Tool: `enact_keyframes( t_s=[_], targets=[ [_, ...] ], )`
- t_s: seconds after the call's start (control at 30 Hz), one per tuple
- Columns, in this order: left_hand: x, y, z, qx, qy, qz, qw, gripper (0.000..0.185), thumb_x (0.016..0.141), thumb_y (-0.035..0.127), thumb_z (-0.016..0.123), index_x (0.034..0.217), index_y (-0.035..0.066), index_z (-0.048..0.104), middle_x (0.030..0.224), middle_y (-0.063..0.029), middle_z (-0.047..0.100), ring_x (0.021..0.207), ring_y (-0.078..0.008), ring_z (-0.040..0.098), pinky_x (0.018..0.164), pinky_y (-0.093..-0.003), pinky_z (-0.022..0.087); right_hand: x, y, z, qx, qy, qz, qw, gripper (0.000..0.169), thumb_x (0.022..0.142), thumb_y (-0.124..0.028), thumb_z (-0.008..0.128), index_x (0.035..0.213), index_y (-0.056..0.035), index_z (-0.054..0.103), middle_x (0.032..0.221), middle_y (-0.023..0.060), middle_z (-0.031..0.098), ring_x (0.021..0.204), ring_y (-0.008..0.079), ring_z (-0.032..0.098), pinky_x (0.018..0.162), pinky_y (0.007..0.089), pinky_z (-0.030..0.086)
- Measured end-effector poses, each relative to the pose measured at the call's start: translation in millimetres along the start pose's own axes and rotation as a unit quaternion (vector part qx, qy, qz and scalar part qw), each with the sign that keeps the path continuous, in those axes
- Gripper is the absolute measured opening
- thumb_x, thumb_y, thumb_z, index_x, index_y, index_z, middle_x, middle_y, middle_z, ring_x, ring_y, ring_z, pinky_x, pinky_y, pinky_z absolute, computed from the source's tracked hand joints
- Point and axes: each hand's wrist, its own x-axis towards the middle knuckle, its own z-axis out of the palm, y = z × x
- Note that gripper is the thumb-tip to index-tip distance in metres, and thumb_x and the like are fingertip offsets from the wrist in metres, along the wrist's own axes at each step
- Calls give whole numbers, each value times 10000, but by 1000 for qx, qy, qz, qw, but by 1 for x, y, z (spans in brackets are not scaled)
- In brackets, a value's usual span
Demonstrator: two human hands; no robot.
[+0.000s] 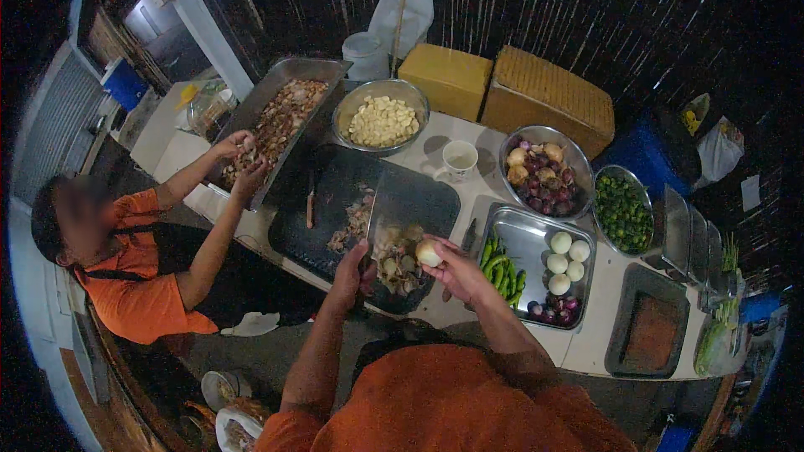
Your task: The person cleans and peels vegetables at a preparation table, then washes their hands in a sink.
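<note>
My left hand point(353, 273) is closed around the handle of a knife, whose blade point(374, 210) points up and away. In my right hand point(461, 273) is a pale onion point(429, 252), held by the fingers. Both hands are above the near edge of a dark chopping board point(418, 191), where onion skins and trimmings point(397, 263) lie in a heap. Right of my right hand, a metal tray point(534, 226) holds long green chillies point(502, 273), several peeled white onions point(558, 263) and small peeled red onions point(556, 312).
A co-worker point(138, 257) at the left reaches into a deep metal pan point(336, 72). Beyond the board stand a bowl of peeled garlic point(383, 122), a white mug point(460, 157), a bowl of unpeeled onions point(546, 169) and cardboard boxes point(546, 97). A bowl of green citrus point(623, 210) is farther right.
</note>
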Motion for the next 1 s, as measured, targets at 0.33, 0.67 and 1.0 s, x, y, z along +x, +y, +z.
enact_keyframes(
  t_s=[0.33, 0.67, 1.0],
  targets=[
    [-26, -5, 20, 274, 19, 99, 956, 414, 906, 397, 510, 1024, 4, 565, 956, -95, 609, 802, -186, 576, 680, -343, 464, 1, 1, 0, 111, -4, 32, 993, 389, 940, -235, 472, 1210, 45, 439, 1217, 175, 495, 1156, 300, 479, 998, 427, 417],
    [-41, -8, 41, -42, -84, 89, 992, 596, 902, 471, 472, 1321, 66, 350, 679, -13, 469, 479, -89, 395, 412, -257, 305, 0, 3, 5, 32, -8, 20, 999, 398, 905, -296, 552, 1186, -24, 473, 1162, 106, 525, 1079, 214, 520, 937, 376, 454],
    [-53, 5, 48, -66, -178, 70, 979, 635, 903, 414, 499, 1422, 133, 263, 645, 19, 436, 465, -85, 343, 393, -245, 266, -9, -1, 17, -31, -4, -3, 1000, 398, 884, -284, 594, 1175, -36, 485, 1099, 69, 568, 958, 169, 585, 776, 295, 531]
  ],
)
